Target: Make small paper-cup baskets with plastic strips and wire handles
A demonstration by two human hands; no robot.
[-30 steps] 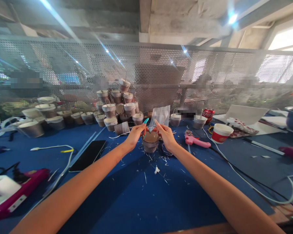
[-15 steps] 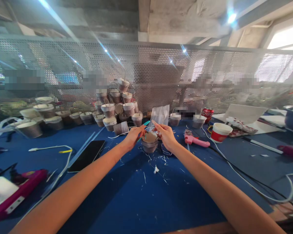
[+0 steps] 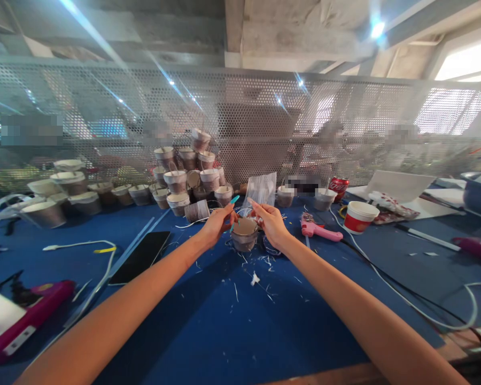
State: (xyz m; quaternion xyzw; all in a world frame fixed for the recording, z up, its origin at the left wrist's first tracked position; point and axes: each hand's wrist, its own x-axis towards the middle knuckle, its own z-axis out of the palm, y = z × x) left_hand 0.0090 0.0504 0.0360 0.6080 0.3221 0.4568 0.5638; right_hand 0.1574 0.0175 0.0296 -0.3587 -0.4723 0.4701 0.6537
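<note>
My left hand [image 3: 217, 225], with long turquoise nails, is closed in a pinch just left of a small grey-brown pot [image 3: 244, 244]. My right hand [image 3: 273, 223] is pinched on the pot's right side, its fingers pointing to the left hand. Whatever is between the fingers is too small to make out. The pot stands upright on the blue table, its beige top facing up between both hands. Behind the hands lies a bundle of clear, thin strips [image 3: 262, 188]. White fibre scraps [image 3: 255, 278] are scattered in front of the pot.
Stacked pots [image 3: 177, 182] stand at the back left, before a perforated metal screen [image 3: 256, 128]. A phone [image 3: 141, 258] lies left. On the right are a pink glue gun [image 3: 322, 231], a red-and-white paper cup [image 3: 359, 218], a soda can [image 3: 339, 187] and trailing cables.
My left hand has drawn slightly leftward, so the gap between the two hands' fingertips is wider. The pot stays in place, and the whole view has shifted a little.
</note>
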